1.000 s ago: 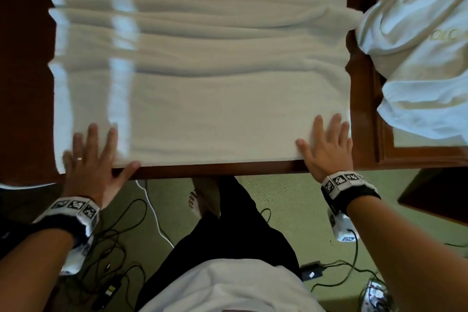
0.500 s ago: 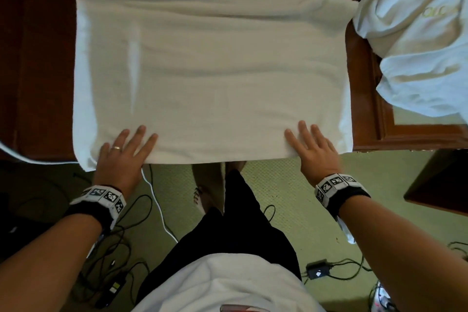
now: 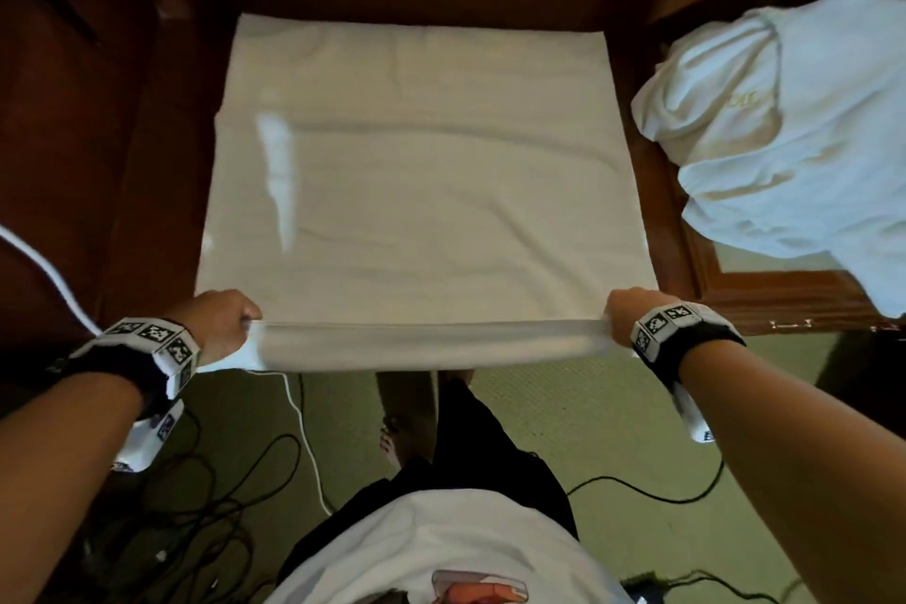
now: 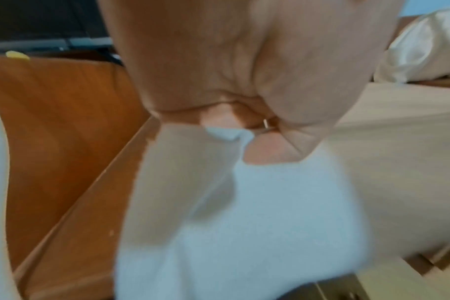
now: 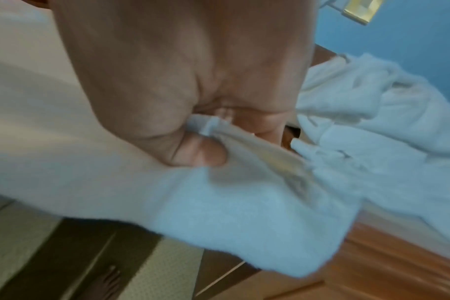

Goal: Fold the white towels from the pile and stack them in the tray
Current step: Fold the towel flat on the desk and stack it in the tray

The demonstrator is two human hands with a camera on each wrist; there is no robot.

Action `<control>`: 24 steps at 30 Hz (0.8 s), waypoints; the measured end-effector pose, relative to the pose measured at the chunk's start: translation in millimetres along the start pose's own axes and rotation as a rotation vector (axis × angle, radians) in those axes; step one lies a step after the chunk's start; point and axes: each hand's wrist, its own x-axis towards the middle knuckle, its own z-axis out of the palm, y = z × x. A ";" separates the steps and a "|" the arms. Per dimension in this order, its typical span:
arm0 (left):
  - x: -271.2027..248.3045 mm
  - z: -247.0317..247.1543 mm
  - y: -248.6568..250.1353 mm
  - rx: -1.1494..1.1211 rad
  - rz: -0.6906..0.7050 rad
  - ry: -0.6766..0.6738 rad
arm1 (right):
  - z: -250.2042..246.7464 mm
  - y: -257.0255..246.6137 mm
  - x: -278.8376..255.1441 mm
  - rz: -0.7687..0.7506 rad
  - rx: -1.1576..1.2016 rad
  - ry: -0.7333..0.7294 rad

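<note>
A white towel (image 3: 426,191) lies spread on the dark wooden table (image 3: 147,137), its near edge lifted off the table at 6 o'clock and stretched taut between both fists. The left hand (image 3: 220,324) is curled tight round the near-left corner at 8 o'clock; the right hand (image 3: 625,316) grips the near-right corner at 4 o'clock. The pile of towels (image 3: 784,137) sits in the wooden tray (image 3: 765,294) at 2 o'clock, just beside the spread towel.

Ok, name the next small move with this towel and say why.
Probably carry the near edge forward onto the far edge: the left hand and right hand each pinch a near corner of the white towel, lifted and taut, while the rest lies flat on the table.
</note>
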 end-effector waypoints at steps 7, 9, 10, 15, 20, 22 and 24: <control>20.6 -74.8 5.5 -0.117 -0.034 0.255 | -74.1 15.2 12.3 0.048 0.047 0.252; 31.2 -94.8 8.0 -0.125 -0.046 0.281 | -94.5 20.6 22.6 0.054 0.068 0.314; 37.4 -104.2 8.7 -0.116 -0.047 0.294 | -103.8 22.8 28.8 0.056 0.072 0.343; 75.6 -143.3 11.7 -0.127 -0.086 0.335 | -149.2 27.5 75.5 0.036 0.110 0.427; 126.6 -165.8 16.0 -0.130 -0.106 0.389 | -181.0 25.3 135.2 0.006 0.114 0.415; 144.8 -169.0 18.0 -0.114 -0.129 0.403 | -184.9 22.6 155.3 -0.003 0.112 0.408; 159.4 -167.3 18.6 -0.143 -0.158 0.409 | -182.8 19.7 171.0 -0.004 0.105 0.423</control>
